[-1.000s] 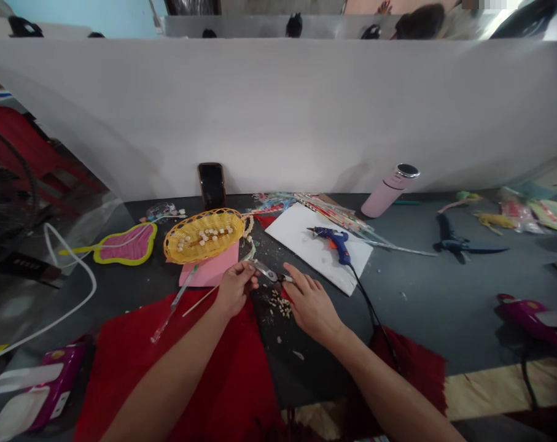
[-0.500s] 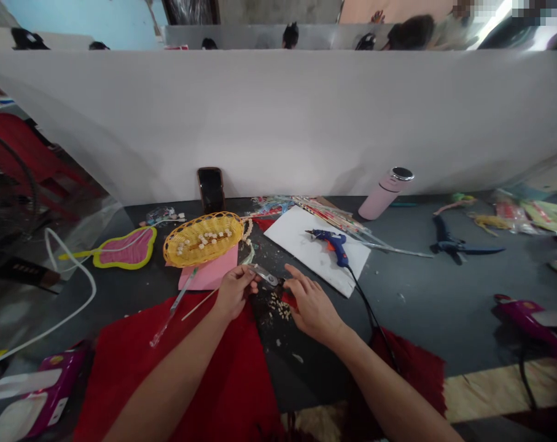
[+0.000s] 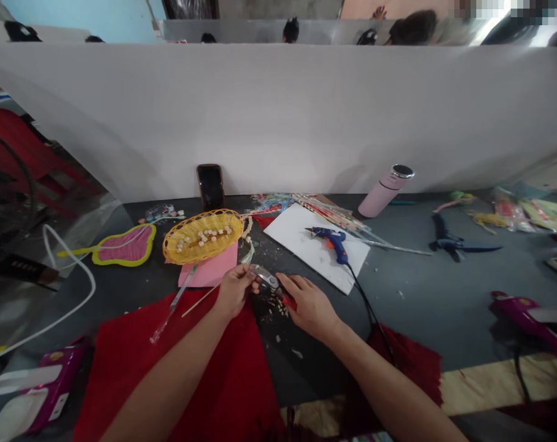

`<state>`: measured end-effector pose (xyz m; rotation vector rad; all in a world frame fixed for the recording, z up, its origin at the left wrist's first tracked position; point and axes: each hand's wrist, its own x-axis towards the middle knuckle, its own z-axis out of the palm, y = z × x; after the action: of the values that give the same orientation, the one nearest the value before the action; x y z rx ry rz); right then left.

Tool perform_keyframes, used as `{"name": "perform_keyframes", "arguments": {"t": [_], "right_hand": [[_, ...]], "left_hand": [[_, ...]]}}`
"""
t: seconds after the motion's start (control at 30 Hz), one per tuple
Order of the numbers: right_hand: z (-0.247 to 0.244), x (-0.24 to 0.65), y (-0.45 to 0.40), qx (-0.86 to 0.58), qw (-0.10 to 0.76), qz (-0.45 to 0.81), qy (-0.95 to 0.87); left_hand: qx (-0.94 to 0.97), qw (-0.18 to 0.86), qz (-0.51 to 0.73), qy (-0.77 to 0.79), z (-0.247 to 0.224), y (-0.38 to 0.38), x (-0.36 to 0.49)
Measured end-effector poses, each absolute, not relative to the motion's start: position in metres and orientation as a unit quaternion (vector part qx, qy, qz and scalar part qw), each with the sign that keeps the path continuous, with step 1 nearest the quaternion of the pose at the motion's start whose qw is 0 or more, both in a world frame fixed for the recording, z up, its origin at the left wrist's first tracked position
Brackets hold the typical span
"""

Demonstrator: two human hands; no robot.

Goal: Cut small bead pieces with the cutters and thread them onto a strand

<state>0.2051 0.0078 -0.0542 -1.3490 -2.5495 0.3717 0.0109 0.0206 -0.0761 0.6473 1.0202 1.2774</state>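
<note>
My left hand [image 3: 236,290] is closed in a pinch on a thin wooden stick [image 3: 199,302], whose pale end sticks out toward the lower left. My right hand [image 3: 312,307] wraps round the red handle of a pair of metal cutters [image 3: 266,277]. The silver head of the cutters meets the left fingertips, and the stick's far end is hidden there. Under the cutters, small cut wooden pieces [image 3: 278,305] lie scattered on the dark table. Just beyond my left hand, a yellow woven basket [image 3: 174,236] holds several whitish pieces.
A blue glue gun [image 3: 336,245] rests on a white board [image 3: 301,245]. Behind stand a phone [image 3: 210,187] and a pink bottle [image 3: 382,196] against a white partition [image 3: 278,116]. Red cloth [image 3: 177,368] covers the near left; a dark blue tool [image 3: 457,244] lies at right.
My right fingers, spread half a second ago, have closed round the cutters' red handle. My left hand stays in nearly the same place.
</note>
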Motion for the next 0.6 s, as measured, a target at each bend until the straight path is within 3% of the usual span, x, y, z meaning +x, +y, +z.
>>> {"name": "perform_keyframes", "arguments": {"t": [0.6], "right_hand": [[-0.0547, 0.209, 0.0088, -0.477, 0.104, 0.14, -0.861]], "left_hand": [[0.35, 0.587, 0.553, 0.477, -0.0809, 0.0164, 0.0158]]}}
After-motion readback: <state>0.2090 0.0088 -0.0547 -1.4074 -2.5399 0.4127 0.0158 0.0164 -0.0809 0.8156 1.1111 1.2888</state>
